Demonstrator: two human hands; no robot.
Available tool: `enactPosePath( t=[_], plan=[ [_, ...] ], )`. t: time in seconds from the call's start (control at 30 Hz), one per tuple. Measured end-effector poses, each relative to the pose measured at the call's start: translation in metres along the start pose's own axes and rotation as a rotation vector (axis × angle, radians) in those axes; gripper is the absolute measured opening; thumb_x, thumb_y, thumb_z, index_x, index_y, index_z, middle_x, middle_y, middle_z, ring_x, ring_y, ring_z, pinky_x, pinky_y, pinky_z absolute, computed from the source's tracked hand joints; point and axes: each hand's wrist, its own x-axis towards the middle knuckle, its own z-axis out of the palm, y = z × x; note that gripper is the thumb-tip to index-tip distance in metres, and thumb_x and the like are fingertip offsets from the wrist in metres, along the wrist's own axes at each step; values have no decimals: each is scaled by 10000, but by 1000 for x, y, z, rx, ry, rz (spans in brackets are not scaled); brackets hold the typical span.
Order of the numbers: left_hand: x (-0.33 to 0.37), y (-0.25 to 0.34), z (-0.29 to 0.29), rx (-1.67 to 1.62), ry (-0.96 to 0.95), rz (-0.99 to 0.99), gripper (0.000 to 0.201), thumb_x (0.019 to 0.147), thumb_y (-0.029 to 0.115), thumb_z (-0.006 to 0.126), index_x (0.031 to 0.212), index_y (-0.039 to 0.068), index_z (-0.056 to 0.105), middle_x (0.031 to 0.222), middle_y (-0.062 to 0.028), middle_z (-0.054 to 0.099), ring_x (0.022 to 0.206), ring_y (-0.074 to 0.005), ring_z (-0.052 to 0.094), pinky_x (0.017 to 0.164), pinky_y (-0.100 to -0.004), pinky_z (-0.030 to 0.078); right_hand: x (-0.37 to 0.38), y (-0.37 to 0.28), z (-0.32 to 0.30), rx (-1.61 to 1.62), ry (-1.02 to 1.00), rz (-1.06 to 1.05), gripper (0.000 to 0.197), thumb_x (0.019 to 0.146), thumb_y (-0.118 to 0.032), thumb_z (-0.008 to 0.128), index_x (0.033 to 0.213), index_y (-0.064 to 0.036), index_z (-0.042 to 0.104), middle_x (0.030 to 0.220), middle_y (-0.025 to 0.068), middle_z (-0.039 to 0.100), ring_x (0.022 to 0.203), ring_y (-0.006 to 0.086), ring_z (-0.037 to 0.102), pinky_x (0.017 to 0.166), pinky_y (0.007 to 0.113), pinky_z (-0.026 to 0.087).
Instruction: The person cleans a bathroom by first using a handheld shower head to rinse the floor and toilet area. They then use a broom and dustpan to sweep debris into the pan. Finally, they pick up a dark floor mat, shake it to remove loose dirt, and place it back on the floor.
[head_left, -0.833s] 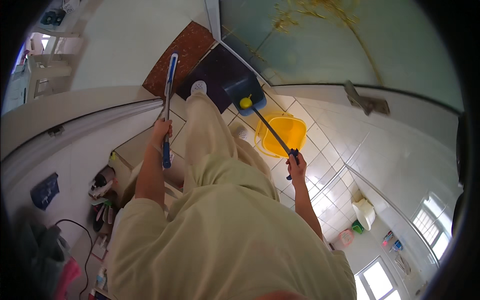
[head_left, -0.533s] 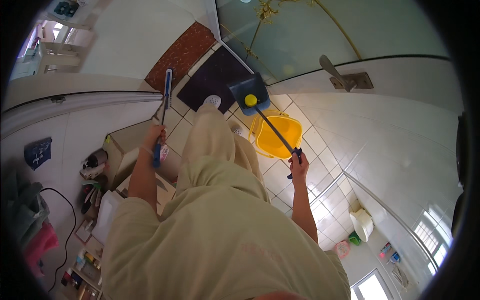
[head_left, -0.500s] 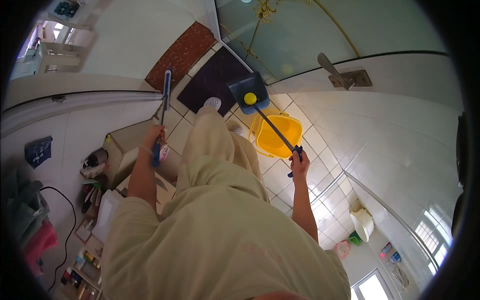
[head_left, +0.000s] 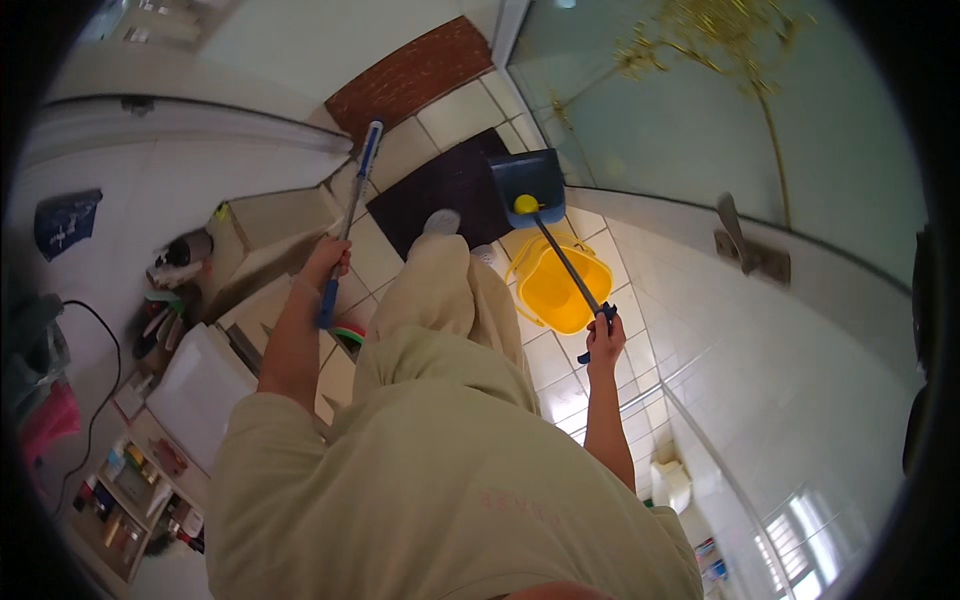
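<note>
My left hand is closed around the grey stick of a blue-gripped broom, whose narrow blue-and-white head points away over the floor near the door sill. In my right hand is the dark blue handle of a long-handled dustpan. A round yellow piece shows where its stick meets the blue pan. The pan is over the right end of a dark mat. Beneath the dustpan's stick stands a yellow bucket, its inside visible from above.
A frosted glass door with a metal handle is at the far right. Far ahead lies a reddish-brown sill. Cardboard boxes and a shelf with small items line the left side. One shoe rests on the mat.
The whole view has shifted, with the mat, bucket and dustpan now a little further right. The broom has swung so its head leans further right. Both hands keep their hold.
</note>
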Motion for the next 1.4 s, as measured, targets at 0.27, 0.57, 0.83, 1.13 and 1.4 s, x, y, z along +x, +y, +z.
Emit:
enactPosePath(
  t=[0.27,0.57,0.83,1.13,1.4],
  plan=[
    [137,-12,14,-861,92,-250,176,822,67,441,660,24,386,540,-38,403,414,-146,386,380,-275,352,41,-52,58,-153,-42,22,113,853,-139,499,929,-55,495,626,-7,471,416,3,333,353,139,243],
    [348,-7,99,866,-117,364,75,713,57,559,640,41,560,619,-61,512,551,-172,507,488,-298,410,52,-94,108,-258,-11,79,222,851,-113,477,1060,-38,475,652,9,483,434,9,335,357,133,254],
    [302,95,237,-228,190,-452,148,695,2,606,809,-37,521,698,-170,596,564,-272,608,430,-361,479,71,-105,112,-345,-64,37,224,850,-104,462,1062,-34,481,643,7,484,427,12,334,354,147,252],
    [244,90,211,422,88,-178,396,667,19,592,1024,-58,440,937,-247,576,888,-345,582,684,-396,497,94,-98,88,-334,-47,43,202,861,-123,474,1049,-51,496,613,1,478,386,7,306,337,141,218],
    [213,105,172,893,199,254,469,773,69,441,1204,-58,307,884,-268,576,821,-392,573,729,-433,465,98,-90,79,-219,-56,116,209,858,-122,478,1054,-51,489,629,5,484,402,11,298,346,144,221]
  ],
)
